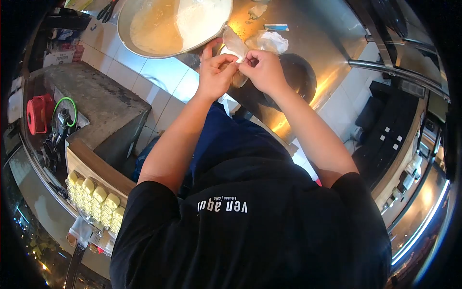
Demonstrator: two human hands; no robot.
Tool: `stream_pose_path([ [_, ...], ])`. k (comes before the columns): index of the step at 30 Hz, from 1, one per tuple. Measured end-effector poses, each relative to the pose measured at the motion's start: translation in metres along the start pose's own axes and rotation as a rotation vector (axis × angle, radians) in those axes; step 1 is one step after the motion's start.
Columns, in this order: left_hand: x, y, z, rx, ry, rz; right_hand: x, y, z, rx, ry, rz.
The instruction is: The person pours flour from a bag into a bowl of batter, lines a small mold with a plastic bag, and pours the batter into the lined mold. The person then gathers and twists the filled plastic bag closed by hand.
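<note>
Both hands meet over the steel counter, at a thin, whitish plastic bag (pixel 235 43). My left hand (pixel 215 74) is closed, its thumb and forefinger pinching the bag from the left. From the other side my right hand (pixel 263 71) pinches it too, fingertips almost touching those of the left. Part of the bag sticks up above the fingers, while its lower part is partly hidden behind the hands. Just beyond the right hand lies another crumpled clear-and-white plastic piece (pixel 274 42). A wide metal bowl (pixel 126 41) holding pale, creamy stuff stands at the upper left.
A dark round pan (pixel 303 79) sits on the steel counter (pixel 317 29), right of my hands. A small blue-and-white packet (pixel 276 27) lies farther back. To the left are a grey concrete ledge (pixel 103 96), a red reel-like object (pixel 40 114) and several yellow-topped bottles (pixel 98 195).
</note>
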State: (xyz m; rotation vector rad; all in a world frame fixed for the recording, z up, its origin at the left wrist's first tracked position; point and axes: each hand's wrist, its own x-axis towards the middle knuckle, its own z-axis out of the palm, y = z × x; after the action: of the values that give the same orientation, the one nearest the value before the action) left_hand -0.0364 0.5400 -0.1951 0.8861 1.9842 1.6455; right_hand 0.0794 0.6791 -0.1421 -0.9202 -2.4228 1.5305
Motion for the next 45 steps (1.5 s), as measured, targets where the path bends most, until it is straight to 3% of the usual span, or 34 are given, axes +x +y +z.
stream_pose_path([
  [7, -0.002, 0.004, -0.005, -0.043, -0.137, 0.024, -0.005, -0.009, -0.009, 0.009, -0.062, 0.137],
  [11, 0.001, 0.005, -0.005, -0.078, -0.157, -0.059, -0.006, 0.006, -0.006, 0.171, -0.035, 0.073],
  [14, 0.002, 0.003, -0.006, -0.273, -0.123, -0.154, -0.017, -0.005, -0.004, 0.204, 0.105, 0.031],
  [16, 0.002, 0.004, -0.006, -0.171, -0.142, -0.157, -0.024, -0.017, -0.003, 0.0, 0.263, -0.181],
  [18, 0.0, 0.006, -0.004, -0.038, -0.134, -0.105, -0.025, -0.017, -0.002, -0.009, 0.264, -0.24],
  [23, -0.001, 0.026, -0.008, 0.062, -0.162, -0.061, -0.026, -0.017, -0.006, -0.061, 0.193, -0.18],
  [27, -0.003, 0.039, -0.005, 0.26, -0.076, 0.089, -0.021, -0.007, -0.004, -0.065, 0.205, -0.189],
  [32, -0.01, 0.06, 0.0, 0.492, 0.016, 0.139, -0.022, -0.004, -0.001, 0.062, 0.142, 0.063],
  [34, -0.012, 0.066, 0.002, 0.582, 0.069, 0.205, -0.021, 0.0, -0.004, 0.088, 0.126, 0.072],
  [43, -0.014, 0.069, 0.009, 0.661, 0.223, 0.383, -0.021, -0.002, -0.011, 0.139, 0.075, 0.099],
  [45, -0.014, 0.069, 0.007, 0.679, 0.172, 0.405, -0.023, 0.002, -0.011, 0.135, 0.071, 0.091],
])
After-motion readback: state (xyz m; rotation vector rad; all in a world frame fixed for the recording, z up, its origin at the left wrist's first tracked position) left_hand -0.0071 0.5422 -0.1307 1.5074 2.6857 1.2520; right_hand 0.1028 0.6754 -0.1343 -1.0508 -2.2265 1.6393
